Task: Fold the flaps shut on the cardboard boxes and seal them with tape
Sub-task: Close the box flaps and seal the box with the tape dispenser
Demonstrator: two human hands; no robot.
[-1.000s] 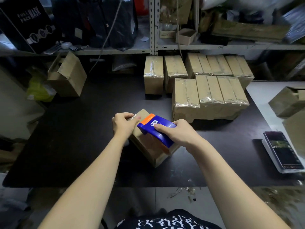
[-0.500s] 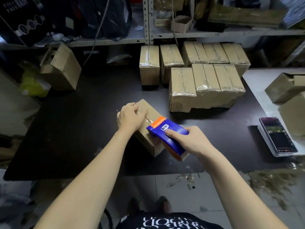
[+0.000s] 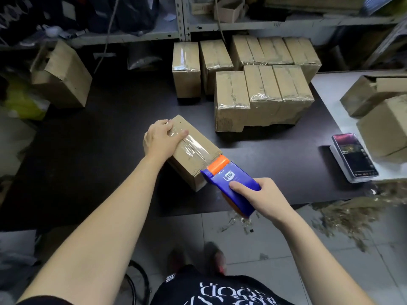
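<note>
A small cardboard box (image 3: 193,159) lies slanted on the black table (image 3: 88,150) with its flaps folded down. A strip of clear tape (image 3: 193,148) runs along its top seam. My left hand (image 3: 161,139) presses on the far end of the box, thumb along the tape. My right hand (image 3: 259,198) grips a blue tape dispenser (image 3: 231,183) with an orange front. The dispenser's front sits at the box's near corner, over the table's front edge.
Several taped boxes (image 3: 264,89) stand packed together at the back of the table. An open box (image 3: 63,73) leans at the back left. More open boxes (image 3: 383,115) and a phone (image 3: 354,155) lie on the white surface at the right. Shelving runs behind.
My right hand has drawn the dispenser along the box top toward me, from the far end to the near corner, laying tape. My left hand has stayed on the far end.
</note>
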